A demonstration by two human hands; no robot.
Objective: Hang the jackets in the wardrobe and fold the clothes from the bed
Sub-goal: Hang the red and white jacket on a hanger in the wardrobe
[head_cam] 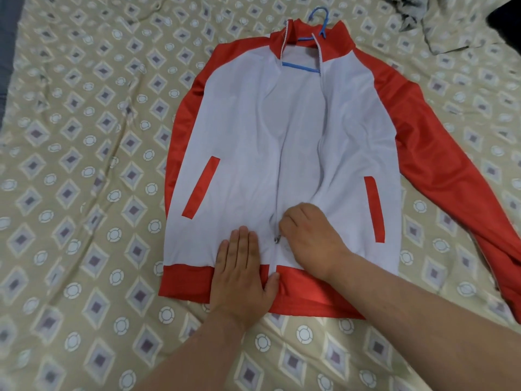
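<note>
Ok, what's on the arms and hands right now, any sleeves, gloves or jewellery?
Nothing worn shows. The left hand and right hand have no gloves, rings or watch; the left forearm and right forearm are bare, no sleeves in view.

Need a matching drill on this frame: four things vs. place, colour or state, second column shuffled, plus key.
1. left hand
2. right hand
3. hanger
4. sleeve

A. blue, inside the collar
B. fingers pinch the zipper pull
C. red, spread out on the bed
D. pressed flat on the jacket

Pairs: 1-D, 2-B, 3-A, 4-C
</note>
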